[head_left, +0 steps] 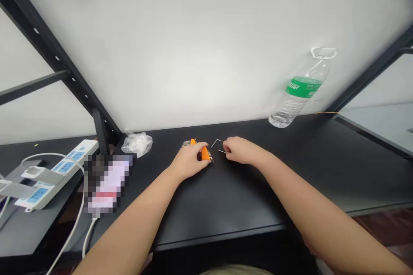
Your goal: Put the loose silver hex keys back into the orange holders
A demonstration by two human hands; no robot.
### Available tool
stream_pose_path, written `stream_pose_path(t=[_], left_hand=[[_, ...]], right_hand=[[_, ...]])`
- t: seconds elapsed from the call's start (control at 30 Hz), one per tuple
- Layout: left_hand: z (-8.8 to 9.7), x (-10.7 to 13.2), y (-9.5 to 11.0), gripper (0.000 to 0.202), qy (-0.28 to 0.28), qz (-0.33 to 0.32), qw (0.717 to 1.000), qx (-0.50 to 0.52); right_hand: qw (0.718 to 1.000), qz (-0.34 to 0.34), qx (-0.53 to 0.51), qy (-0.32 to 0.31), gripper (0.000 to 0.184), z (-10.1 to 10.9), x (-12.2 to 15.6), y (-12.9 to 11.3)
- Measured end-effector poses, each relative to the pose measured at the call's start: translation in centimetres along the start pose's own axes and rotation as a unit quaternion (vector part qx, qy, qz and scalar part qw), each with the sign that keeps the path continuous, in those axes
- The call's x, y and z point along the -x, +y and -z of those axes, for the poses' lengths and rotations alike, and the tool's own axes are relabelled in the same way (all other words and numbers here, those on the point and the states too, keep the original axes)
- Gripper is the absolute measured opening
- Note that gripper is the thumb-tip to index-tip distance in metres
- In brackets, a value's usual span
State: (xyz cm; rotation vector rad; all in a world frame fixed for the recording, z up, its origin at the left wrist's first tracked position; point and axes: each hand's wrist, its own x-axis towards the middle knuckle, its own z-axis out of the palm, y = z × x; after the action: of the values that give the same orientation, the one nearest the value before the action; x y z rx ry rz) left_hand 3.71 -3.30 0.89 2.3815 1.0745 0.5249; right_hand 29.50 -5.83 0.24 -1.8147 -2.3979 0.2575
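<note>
My left hand (190, 161) is closed around an orange hex key holder (205, 153), with several metal keys sticking out on both sides of it. To its right, my right hand (238, 149) pinches a thin metal hex key (221, 151) whose end points left toward the holder. One loose L-shaped hex key (215, 142) lies on the black table between the two hands, touching neither. The fingertips of my right hand partly hide the key they grip.
Crumpled clear plastic (138, 143) lies at the back left. A large water bottle (298, 90) stands by the wall at right. On the left are a power strip (61, 172), white cables (75, 219) and a blurred-out phone-like thing (109, 184). Black metal frames (61, 60) flank the table (226, 210).
</note>
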Motion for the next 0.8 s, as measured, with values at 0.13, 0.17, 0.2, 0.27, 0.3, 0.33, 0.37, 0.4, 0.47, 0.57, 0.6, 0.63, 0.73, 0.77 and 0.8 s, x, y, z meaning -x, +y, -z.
stream_pose_path(t=[0.13,0.17,0.2,0.27,0.3,0.33,0.37,0.4,0.47,0.57,0.6,0.63,0.73,0.77,0.8], left_hand=[[0.0,0.0,0.0,0.055,-0.001,0.002,1.000,0.001],[-0.1,0.0,0.0,0.055,0.001,0.003,1.000,-0.001],[-0.1,0.0,0.0,0.055,0.002,0.003,1.000,-0.003],[-0.1,0.0,0.0,0.055,0.001,0.000,1.000,-0.006],[-0.1,0.0,0.0,0.055,0.000,-0.002,1.000,-0.006],[0.0,0.0,0.0,0.056,-0.001,-0.003,1.000,-0.006],[0.0,0.0,0.0,0.056,-0.001,-0.003,1.000,-0.005],[0.0,0.0,0.0,0.056,-0.001,-0.003,1.000,-0.006],[0.0,0.0,0.1,0.056,-0.001,-0.005,1.000,-0.009],[0.1,0.0,0.1,0.056,-0.005,-0.009,1.000,-0.009],[0.0,-0.1,0.0,0.057,-0.004,-0.009,1.000,-0.008],[0.0,-0.1,0.0,0.057,-0.003,-0.009,1.000,-0.006],[-0.1,-0.1,0.0,0.057,-0.003,-0.012,1.000,-0.008],[-0.1,-0.1,0.0,0.057,-0.004,-0.014,1.000,-0.009],[-0.2,-0.1,-0.1,0.056,-0.005,-0.016,1.000,-0.011]], right_hand=[[1.000,-0.005,-0.014,0.021,0.010,0.1,0.0,-0.1],[0.999,-0.001,-0.024,0.027,0.011,0.2,0.0,-0.2],[0.999,0.009,-0.040,0.032,0.011,0.3,0.0,-0.4],[0.994,0.044,-0.085,0.048,0.010,0.6,0.1,-0.8],[0.990,0.064,-0.111,0.058,0.009,0.7,0.1,-1.0],[0.985,0.079,-0.136,0.071,0.010,0.9,0.2,-1.3],[0.980,0.090,-0.159,0.084,0.011,1.0,0.3,-1.5],[0.975,0.097,-0.178,0.095,0.012,1.1,0.3,-1.7],[0.967,0.108,-0.202,0.108,0.014,1.3,0.5,-2.0],[0.963,0.119,-0.212,0.114,0.018,1.3,0.6,-2.1],[0.963,0.120,-0.213,0.115,0.018,1.3,0.6,-2.1],[0.962,0.121,-0.214,0.114,0.018,1.3,0.6,-2.1],[0.961,0.125,-0.220,0.107,0.018,1.3,0.6,-2.1],[0.961,0.128,-0.221,0.106,0.018,1.3,0.6,-2.2],[0.960,0.130,-0.222,0.107,0.018,1.3,0.6,-2.2]])
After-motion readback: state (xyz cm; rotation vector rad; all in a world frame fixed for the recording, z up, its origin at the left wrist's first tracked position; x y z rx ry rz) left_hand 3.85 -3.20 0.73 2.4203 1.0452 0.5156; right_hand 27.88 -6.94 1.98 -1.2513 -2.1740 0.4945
